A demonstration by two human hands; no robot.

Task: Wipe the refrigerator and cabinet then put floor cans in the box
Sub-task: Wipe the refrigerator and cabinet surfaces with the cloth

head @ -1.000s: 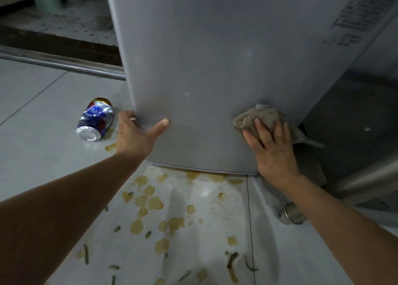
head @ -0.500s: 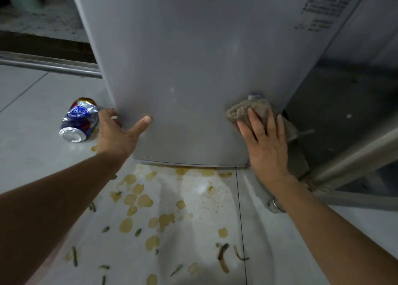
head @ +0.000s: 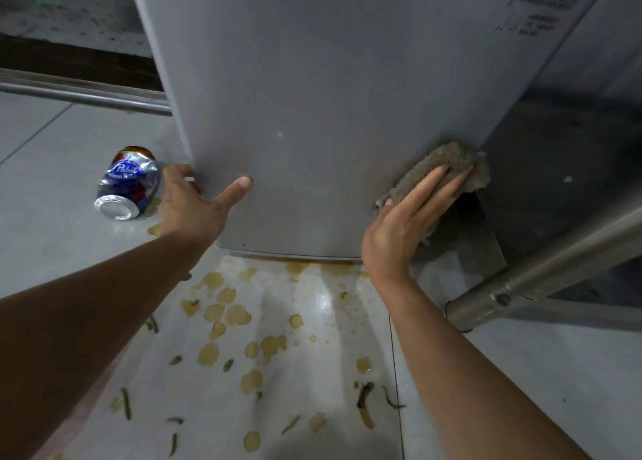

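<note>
We are low on the fridge (head: 330, 95), wiping its grey front near the bottom right corner. Our right hand (head: 406, 223) presses the rag (head: 448, 167) flat against the panel, fingers straight and laid over the cloth rather than bunched round it. Our left hand (head: 194, 206) braces the fridge at its lower left edge, thumb spread on the front and fingers wrapped round the side, though we cannot see how far they curl.

To do this stroke well, we judge it best to keep the whole palm behind the rag so the pressure spreads evenly, and to run overlapping passes from the right edge toward the left hand, finishing along the bottom lip where drips likely collect. The left hand should keep the fridge from rocking.

The dented can (head: 128, 185) lies on its side on the floor just left of the fridge, beside our left hand. Brown splashes (head: 229, 313) spot the tiles below the fridge. We see no box here.
</note>
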